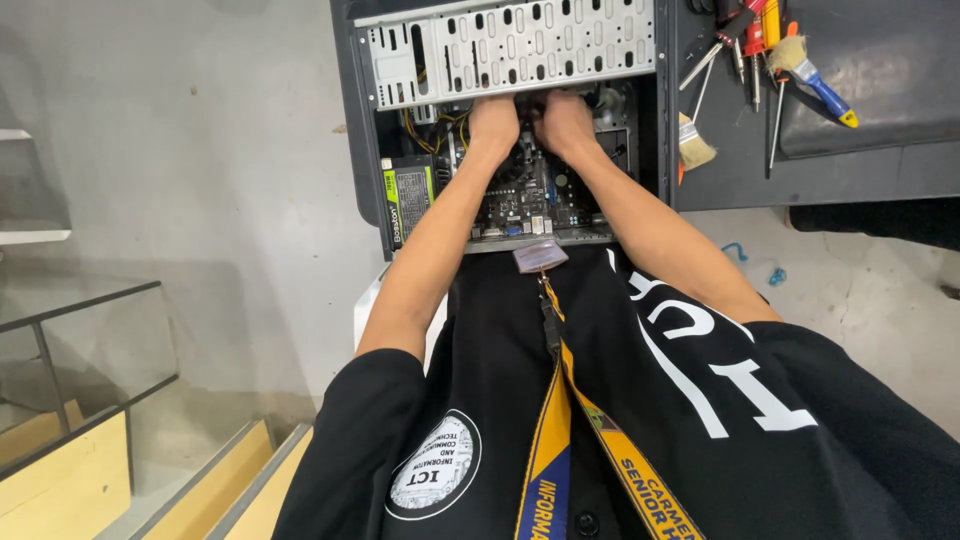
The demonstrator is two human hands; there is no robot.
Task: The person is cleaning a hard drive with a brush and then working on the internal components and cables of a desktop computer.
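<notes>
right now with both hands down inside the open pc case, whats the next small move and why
Probably ease both hands back a little. The left hand and right hand sit side by side over the motherboard, and their fingers vanish under the perforated drive cage, so whatever they touch cannot be seen from the head camera.

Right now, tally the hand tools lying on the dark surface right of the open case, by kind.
Brushes: 2, a blue-handled brush and a pale brush
Screwdrivers and similar thin metal-shafted tools: about 5, overlapping at the frame edge, so not exact
Total: about 7
Both hands, left and right, are inside the case, not on the tools.
</notes>
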